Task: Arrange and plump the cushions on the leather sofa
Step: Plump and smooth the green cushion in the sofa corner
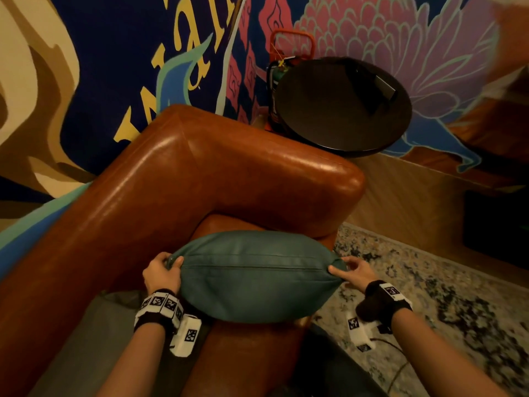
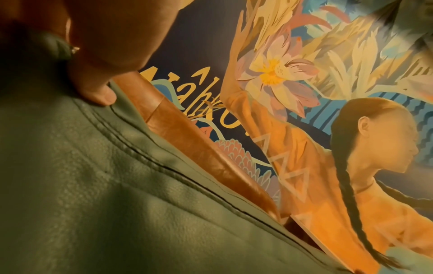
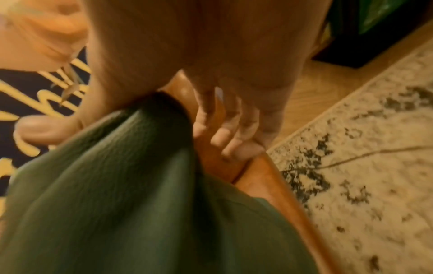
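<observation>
Head view, inventory of the corner: one brown leather sofa, its backrest and one armrest meeting at a rounded corner; one teal-green leather cushion, plump, with a zip seam running along its upper face; one round dark side table beyond the armrest; one red-framed item behind that table, too hidden to identify; one pale rug with dark mottling on the floor to the right; two painted mural walls meeting behind the sofa. Hands, two. Wrist bands with printed markers, one on each forearm. The cushion sits on the seat at the armrest end, lengthwise between the two hands, so that each hand has one of its end corners. Left hand: fingers curled round the cushion's left corner, thumb on top; the left wrist view shows the thumb pressed onto the green leather beside the seam, with sofa leather and mural beyond. Right hand: thumb and forefinger pinching the gathered right corner; the right wrist view shows that corner bunched into the pinch, the other fingers curled loosely over the sofa's brown edge, the rug below.
</observation>
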{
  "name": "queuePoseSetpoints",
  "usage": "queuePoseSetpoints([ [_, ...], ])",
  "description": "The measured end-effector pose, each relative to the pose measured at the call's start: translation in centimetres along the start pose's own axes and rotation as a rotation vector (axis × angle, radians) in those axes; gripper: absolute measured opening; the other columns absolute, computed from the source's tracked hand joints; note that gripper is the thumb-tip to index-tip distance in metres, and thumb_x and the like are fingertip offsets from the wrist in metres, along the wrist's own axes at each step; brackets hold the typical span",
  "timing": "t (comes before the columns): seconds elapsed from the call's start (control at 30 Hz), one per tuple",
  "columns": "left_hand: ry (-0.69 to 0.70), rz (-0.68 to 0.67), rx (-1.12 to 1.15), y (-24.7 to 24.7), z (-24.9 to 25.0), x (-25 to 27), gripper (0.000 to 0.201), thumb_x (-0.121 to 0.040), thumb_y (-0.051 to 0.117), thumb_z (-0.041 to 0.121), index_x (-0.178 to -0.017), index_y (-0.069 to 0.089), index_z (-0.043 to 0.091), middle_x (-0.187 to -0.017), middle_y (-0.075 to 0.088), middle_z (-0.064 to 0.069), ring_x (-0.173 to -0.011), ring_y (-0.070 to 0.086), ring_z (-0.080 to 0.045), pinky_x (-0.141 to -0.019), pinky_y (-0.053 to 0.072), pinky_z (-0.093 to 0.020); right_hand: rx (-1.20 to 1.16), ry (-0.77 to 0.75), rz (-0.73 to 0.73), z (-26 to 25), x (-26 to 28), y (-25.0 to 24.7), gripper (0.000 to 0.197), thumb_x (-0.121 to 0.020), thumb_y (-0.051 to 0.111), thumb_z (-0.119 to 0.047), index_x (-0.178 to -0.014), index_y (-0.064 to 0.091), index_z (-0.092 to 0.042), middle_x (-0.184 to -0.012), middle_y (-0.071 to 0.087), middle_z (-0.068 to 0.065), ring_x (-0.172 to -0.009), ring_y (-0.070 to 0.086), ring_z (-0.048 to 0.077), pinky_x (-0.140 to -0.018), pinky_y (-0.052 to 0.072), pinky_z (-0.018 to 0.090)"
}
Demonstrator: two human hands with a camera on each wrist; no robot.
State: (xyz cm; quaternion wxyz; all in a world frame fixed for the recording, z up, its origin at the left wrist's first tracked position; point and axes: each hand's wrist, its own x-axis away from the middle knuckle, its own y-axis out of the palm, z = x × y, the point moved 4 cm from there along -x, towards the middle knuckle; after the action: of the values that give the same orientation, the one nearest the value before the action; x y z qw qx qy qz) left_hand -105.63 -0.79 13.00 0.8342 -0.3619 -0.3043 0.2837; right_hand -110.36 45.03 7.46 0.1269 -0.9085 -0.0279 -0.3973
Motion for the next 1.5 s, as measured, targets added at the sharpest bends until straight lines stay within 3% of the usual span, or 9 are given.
queuePoseSetpoints([
  [0.2, 0.163, -0.051, -0.156, 0.8, 1.8, -0.3, 0.032, -0.095, 0.057, 0.028, -0.109, 0.062, 0.000, -0.108, 0.063, -0.028, -0.101, 0.058, -0.045, -0.083, 0.049, -0.048, 0.701, -0.327, 0.240, -2.4, 1.7, -1.6, 0.029, -0.090, 0.059, -0.042, -0.076, 0.056, -0.016, -0.069, 0.063, 0.003, -0.062, 0.055, 0.020, -0.061, 0.045, 0.031],
  [0.3, 0.213, -0.032, -0.135, 0.6, 3.0, -0.3, 0.035, -0.099, 0.048, 0.033, -0.107, 0.056, -0.001, -0.104, 0.062, -0.029, -0.098, 0.058, -0.045, -0.079, 0.046, -0.048, 0.959, -0.380, 0.280, -4.0, 3.5, -2.0, 0.039, -0.100, 0.035, -0.042, -0.064, 0.039, -0.026, -0.057, 0.046, -0.003, -0.055, 0.048, 0.021, -0.055, 0.036, 0.030],
  [0.53, 0.248, -0.021, -0.263, 3.4, 4.8, 2.0, 0.045, -0.100, 0.037, 0.042, -0.107, 0.047, -0.001, -0.100, 0.063, -0.031, -0.091, 0.061, -0.050, -0.070, 0.045, -0.050, 0.863, -0.159, 0.404, -2.5, 2.2, 0.6, 0.062, -0.090, 0.031, -0.069, -0.085, 0.055, -0.011, -0.073, 0.064, 0.011, -0.067, 0.061, 0.029, -0.055, 0.044, 0.031],
  [0.77, 0.347, 0.022, -0.327, 0.8, 5.8, 0.3, 0.045, -0.100, 0.034, 0.044, -0.103, 0.050, 0.002, -0.088, 0.064, -0.030, -0.086, 0.061, -0.050, -0.069, 0.046, -0.050, 0.544, -0.101, 0.511, -4.6, 1.5, -1.7, 0.059, -0.096, 0.037, -0.053, -0.079, 0.066, -0.005, -0.078, 0.066, 0.020, -0.072, 0.062, 0.034, -0.065, 0.051, 0.036],
  [0.93, 0.344, 0.092, -0.472, 5.1, 6.1, 2.5, 0.055, -0.090, 0.058, 0.042, -0.134, 0.046, 0.011, -0.138, 0.048, -0.021, -0.124, 0.044, -0.042, -0.093, 0.037, -0.060, 0.554, -0.051, 0.311, -3.9, 0.1, -0.3, 0.063, -0.088, 0.045, -0.062, -0.083, 0.062, -0.002, -0.086, 0.066, 0.020, -0.083, 0.061, 0.036, -0.075, 0.051, 0.040],
  [1.03, 0.756, -0.132, -0.527, 10.7, 8.1, 8.8, 0.066, -0.090, 0.040, 0.058, -0.150, 0.024, 0.038, -0.161, 0.020, 0.001, -0.147, 0.018, -0.031, -0.107, 0.007, -0.066, 0.526, -0.051, 0.272, -3.2, 0.1, 0.3, 0.066, -0.089, 0.050, -0.057, -0.125, 0.056, -0.001, -0.121, 0.062, 0.021, -0.114, 0.055, 0.038, -0.095, 0.045, 0.041],
  [1.13, 1.174, -0.370, -0.588, 15.2, 10.3, 15.7, 0.063, -0.093, 0.027, 0.065, -0.150, 0.010, 0.045, -0.162, 0.006, 0.009, -0.149, 0.013, -0.025, -0.108, 0.005, -0.069, 0.523, -0.181, 0.244, -4.4, 0.9, 1.0, 0.055, -0.090, 0.055, -0.049, -0.121, 0.061, -0.004, -0.115, 0.067, 0.017, -0.111, 0.060, 0.035, -0.093, 0.047, 0.038],
  [1.37, 0.387, -0.518, -0.563, 11.3, 6.1, 6.6, 0.112, -0.050, 0.023, 0.102, -0.141, -0.023, 0.054, -0.158, -0.025, 0.013, -0.148, -0.014, -0.030, -0.104, -0.008, -0.074, 0.475, -0.376, 0.265, -9.9, 3.3, 1.2, 0.046, -0.089, 0.056, -0.049, -0.104, 0.069, -0.007, -0.100, 0.071, 0.012, -0.098, 0.065, 0.029, -0.080, 0.048, 0.033],
  [1.5, 0.513, -0.721, -0.277, 10.5, 9.5, 9.8, 0.147, -0.036, 0.056, 0.094, -0.147, -0.024, 0.038, -0.158, -0.028, 0.006, -0.147, -0.019, -0.024, -0.113, -0.002, -0.064, 0.354, -0.581, 0.214, -15.0, 7.7, 5.8, 0.040, -0.090, 0.056, -0.050, -0.106, 0.067, -0.015, -0.103, 0.068, -0.002, -0.098, 0.060, 0.017, -0.084, 0.042, 0.032],
])
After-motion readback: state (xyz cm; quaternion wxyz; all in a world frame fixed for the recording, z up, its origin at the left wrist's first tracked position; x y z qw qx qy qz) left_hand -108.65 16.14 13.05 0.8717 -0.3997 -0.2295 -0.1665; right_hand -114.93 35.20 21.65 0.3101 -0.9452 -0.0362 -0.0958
